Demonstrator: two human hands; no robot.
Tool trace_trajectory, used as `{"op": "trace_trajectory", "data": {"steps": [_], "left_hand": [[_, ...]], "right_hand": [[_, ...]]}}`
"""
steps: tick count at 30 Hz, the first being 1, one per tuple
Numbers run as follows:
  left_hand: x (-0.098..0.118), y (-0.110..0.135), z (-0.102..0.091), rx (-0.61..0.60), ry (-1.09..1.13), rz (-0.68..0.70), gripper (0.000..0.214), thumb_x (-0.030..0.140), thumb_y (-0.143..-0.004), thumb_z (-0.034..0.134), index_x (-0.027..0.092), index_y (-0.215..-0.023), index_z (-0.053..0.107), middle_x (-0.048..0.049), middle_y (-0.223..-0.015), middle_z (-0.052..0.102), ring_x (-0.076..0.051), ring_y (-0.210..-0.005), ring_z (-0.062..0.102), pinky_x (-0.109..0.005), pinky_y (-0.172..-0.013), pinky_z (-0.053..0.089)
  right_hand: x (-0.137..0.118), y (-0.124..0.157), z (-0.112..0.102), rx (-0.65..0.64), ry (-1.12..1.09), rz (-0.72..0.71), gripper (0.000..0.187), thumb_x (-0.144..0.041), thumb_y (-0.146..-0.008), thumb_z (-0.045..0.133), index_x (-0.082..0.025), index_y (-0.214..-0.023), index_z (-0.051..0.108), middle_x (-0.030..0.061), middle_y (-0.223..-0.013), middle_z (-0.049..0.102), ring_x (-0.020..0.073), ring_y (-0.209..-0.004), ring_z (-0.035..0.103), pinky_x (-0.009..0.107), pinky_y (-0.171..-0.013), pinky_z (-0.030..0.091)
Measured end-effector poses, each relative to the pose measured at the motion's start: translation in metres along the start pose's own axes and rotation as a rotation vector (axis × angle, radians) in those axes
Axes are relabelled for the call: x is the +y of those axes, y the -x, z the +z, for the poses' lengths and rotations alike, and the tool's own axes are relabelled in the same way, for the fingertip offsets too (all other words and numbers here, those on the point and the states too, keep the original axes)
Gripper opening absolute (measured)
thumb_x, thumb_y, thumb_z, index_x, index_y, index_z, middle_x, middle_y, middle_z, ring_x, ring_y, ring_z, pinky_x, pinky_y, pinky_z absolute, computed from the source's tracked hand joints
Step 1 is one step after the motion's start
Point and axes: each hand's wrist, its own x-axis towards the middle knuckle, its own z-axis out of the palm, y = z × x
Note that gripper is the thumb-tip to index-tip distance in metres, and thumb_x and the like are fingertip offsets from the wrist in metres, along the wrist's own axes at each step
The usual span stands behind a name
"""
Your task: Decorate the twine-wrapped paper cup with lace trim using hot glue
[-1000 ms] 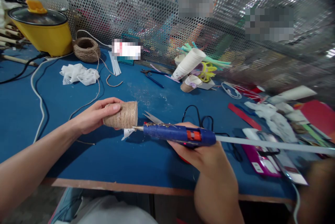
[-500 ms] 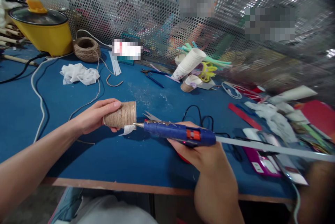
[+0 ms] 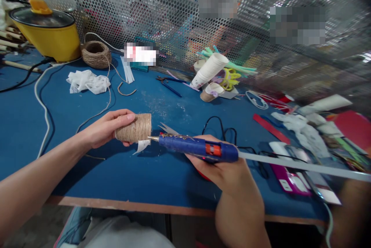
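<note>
My left hand (image 3: 111, 127) is closed round a cup-shaped piece wrapped in twine (image 3: 137, 126), held on its side above the blue table. A small white flap (image 3: 142, 146) sticks out below its right end. In my right hand (image 3: 214, 165) is a blue glue gun (image 3: 185, 146), its metal tip at the lower right edge of the twine-wrapped piece; whether it touches I cannot tell. A long white glue stick (image 3: 284, 163) runs out of the gun's back. Scissor blades (image 3: 168, 128) show on the table behind the gun, their handles mostly hidden by my right hand.
A twine roll (image 3: 96, 54) stands by the yellow electric pot (image 3: 49, 33). Crumpled white plastic (image 3: 88, 81), pliers (image 3: 172, 87) and stacked paper cups (image 3: 210, 70) lie farther back. Cables and a purple box (image 3: 290, 182) crowd the right. A perforated metal screen (image 3: 162, 12) closes the back.
Almost nothing differs. The twine-wrapped piece has shifted very slightly, and the white flap below it hangs a little differently. The glue gun's tip stays beside the piece's right end.
</note>
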Motion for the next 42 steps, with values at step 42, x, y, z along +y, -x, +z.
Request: {"op": "trace_trajectory", "data": {"steps": [42], "left_hand": [[0.0008,0.0007,-0.001,-0.009,0.004,0.008,0.043,0.05,-0.07,0.069,0.011,-0.082,0.058,-0.0047,-0.065,0.062,-0.015,-0.053,0.06,-0.024,-0.043,0.052]], "right_hand": [[-0.005,-0.0028,-0.0017,-0.038,-0.052,0.083,0.014,-0.019,-0.083,0.059,-0.027,-0.094,0.058,0.0006,-0.083,0.069,0.0172,-0.068,0.067,0.026,-0.06,0.055]]}}
